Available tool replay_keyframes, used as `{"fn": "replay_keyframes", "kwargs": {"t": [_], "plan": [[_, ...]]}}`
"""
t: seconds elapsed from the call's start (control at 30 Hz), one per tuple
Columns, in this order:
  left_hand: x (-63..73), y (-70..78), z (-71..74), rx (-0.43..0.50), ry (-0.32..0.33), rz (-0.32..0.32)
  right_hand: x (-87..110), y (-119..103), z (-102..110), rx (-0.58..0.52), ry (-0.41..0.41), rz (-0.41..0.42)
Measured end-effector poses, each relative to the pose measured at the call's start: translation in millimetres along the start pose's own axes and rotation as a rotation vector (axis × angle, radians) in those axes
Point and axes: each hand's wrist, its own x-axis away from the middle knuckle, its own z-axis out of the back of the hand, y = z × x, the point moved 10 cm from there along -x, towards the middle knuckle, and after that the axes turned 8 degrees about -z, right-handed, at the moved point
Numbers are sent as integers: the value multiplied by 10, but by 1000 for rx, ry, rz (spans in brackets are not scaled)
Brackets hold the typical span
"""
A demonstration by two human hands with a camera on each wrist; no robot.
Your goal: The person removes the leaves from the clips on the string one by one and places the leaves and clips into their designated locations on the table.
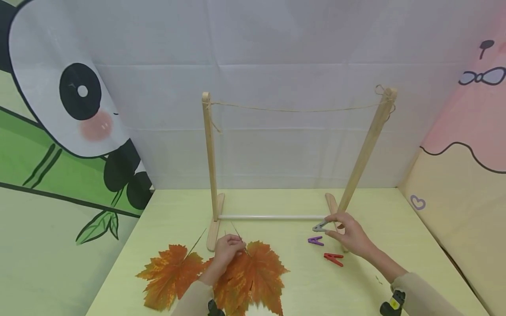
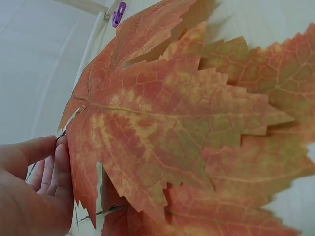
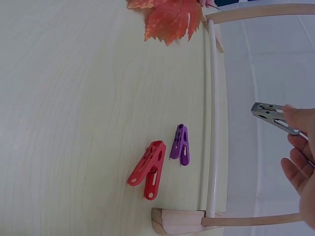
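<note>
My left hand (image 1: 226,252) pinches the thin stem of an orange maple leaf (image 1: 264,273) between thumb and fingers. In the left wrist view that leaf (image 2: 147,113) overlaps other leaves beneath it. My right hand (image 1: 352,237) holds a grey clothespin (image 3: 268,114) by its handle ends, above the table near the foot of the right post. A purple clothespin (image 1: 316,240) and a red clothespin (image 1: 334,259) lie on the table just below that hand. Another maple leaf (image 1: 170,276) lies left of my left hand, its stem pointing up and right.
A wooden stand has a left post (image 1: 210,153), a leaning right post (image 1: 366,149) and a white rod (image 1: 272,217) low between them. Twine (image 1: 292,109) is strung between the post tops. Printed cloth walls enclose the pale table (image 1: 379,210) at the back and sides.
</note>
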Motion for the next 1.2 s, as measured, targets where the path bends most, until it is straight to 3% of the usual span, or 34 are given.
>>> {"fn": "replay_keyframes", "kwargs": {"t": [0.83,1.2], "plan": [[-40,-248,69,-72,29,-9,76,50,-106,-28,-24,13],[-50,-276,59,-41,30,-19,131,97,-179,-62,-37,14]]}}
